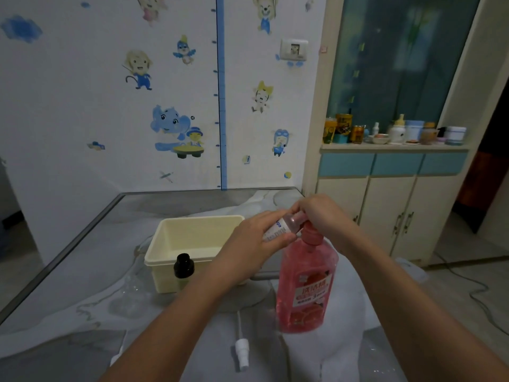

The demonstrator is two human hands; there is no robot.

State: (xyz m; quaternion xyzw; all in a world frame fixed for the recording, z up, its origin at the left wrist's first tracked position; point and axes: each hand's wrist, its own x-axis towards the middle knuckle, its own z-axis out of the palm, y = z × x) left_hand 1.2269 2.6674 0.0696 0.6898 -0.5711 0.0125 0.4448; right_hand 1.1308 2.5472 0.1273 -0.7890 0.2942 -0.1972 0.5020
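A big pink bottle of red liquid [305, 285] with a pump head stands upright on the table. My right hand [321, 216] presses down on its pump top. My left hand [257, 241] grips a small clear bottle with a white label [281, 228], tilted with its open mouth at the pump spout. A white spray pump with a long tube [241, 346] lies loose on the table in front of the pink bottle.
A cream plastic tub [192, 245] sits left of my hands, with a clear bottle with a black cap [184, 266] in front of it. The table [82, 260] meets a sticker-covered wall. A cupboard [391, 205] with jars stands at the right.
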